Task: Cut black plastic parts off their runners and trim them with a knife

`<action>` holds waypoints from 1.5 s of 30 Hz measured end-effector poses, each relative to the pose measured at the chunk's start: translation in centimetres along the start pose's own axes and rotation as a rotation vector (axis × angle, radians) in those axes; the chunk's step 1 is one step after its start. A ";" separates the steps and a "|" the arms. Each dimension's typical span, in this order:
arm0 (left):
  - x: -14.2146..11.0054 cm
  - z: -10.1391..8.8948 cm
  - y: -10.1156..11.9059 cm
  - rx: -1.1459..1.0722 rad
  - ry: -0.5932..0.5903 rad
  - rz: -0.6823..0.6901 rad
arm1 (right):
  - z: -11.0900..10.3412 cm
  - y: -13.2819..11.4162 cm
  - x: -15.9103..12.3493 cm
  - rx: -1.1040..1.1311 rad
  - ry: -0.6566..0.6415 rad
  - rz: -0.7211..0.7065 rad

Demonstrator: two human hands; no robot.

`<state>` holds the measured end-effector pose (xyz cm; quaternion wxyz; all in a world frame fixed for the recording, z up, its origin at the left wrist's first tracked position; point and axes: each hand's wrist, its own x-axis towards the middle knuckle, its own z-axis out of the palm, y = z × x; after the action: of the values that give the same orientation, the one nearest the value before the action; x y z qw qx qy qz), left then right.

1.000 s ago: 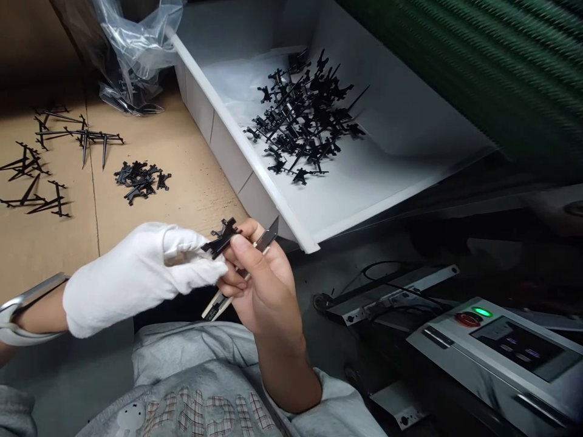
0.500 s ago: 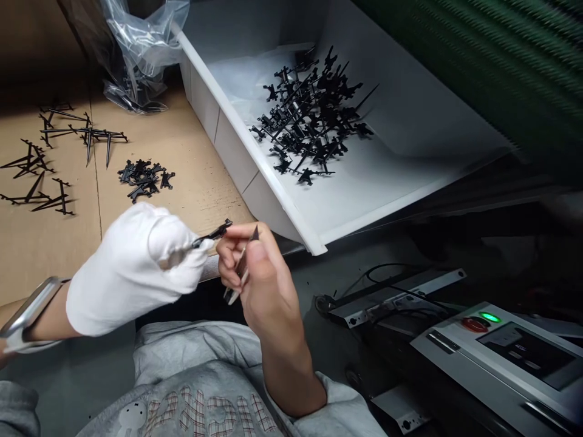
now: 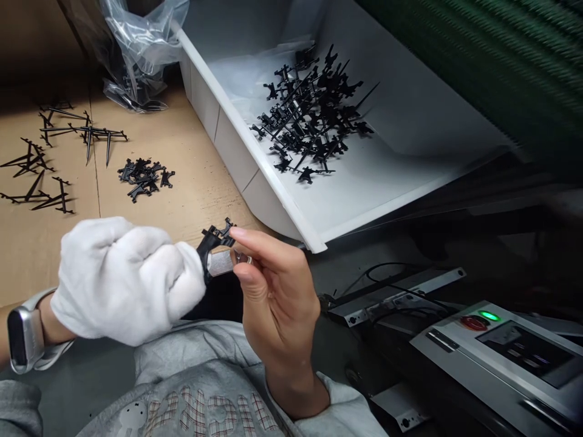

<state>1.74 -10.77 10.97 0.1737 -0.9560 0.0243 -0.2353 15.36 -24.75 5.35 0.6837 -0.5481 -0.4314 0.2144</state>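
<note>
My left hand (image 3: 132, 279), in a white glove, is closed around a black plastic part (image 3: 208, 246). The part's forked upper end sticks out past the thumb. A small black plastic piece (image 3: 228, 230) sits against that end; whether the two are joined cannot be made out. My bare right hand (image 3: 280, 285) touches the small piece with its index fingertip. Its other fingers are curled, and a small shiny thing (image 3: 243, 258) shows between index finger and thumb, mostly hidden. A pile of small black pieces (image 3: 144, 178) lies on the cardboard beyond my left hand.
Several black spiked parts (image 3: 30, 158) lie at the left of the cardboard surface (image 3: 191, 176). A white bin (image 3: 255, 161) holds a heap of black spiked assemblies (image 3: 314, 115). A clear plastic bag (image 3: 141, 36) stands behind. At right are a machine panel (image 3: 505, 352) and green ribbed material (image 3: 492, 54).
My left hand has turned and moved slightly left, showing more of the black part. My right hand has shifted right and turned; the pointed, dark-tipped thing it held no longer shows clearly.
</note>
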 end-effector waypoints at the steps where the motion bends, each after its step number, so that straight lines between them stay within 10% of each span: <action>1: 0.0 0.0 -0.2 -0.009 0.007 0.002 | 0.0 -0.1 0.0 -0.008 0.005 0.013; 15: -0.8 -0.4 0.4 -0.056 -0.009 0.031 | -0.6 0.0 0.7 0.098 -0.065 0.075; 21: -0.6 0.3 0.5 -0.030 0.085 -0.166 | -1.3 0.8 1.1 -0.046 0.053 0.199; 29: 0.0 4.2 -6.0 0.192 -0.689 -0.650 | -2.9 3.8 1.7 -0.251 -0.128 0.403; 40: -1.0 3.2 -6.5 0.284 -0.745 -0.688 | -3.8 4.9 2.0 -0.428 -0.153 0.366; 45: -1.4 0.3 -8.2 0.365 -0.730 -0.824 | -4.4 -0.1 2.9 -0.700 -0.467 0.186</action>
<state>0.33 -2.75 12.92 0.2269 -0.8604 -0.4522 0.0612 20.49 -25.03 6.31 0.3184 -0.7205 -0.5699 0.2341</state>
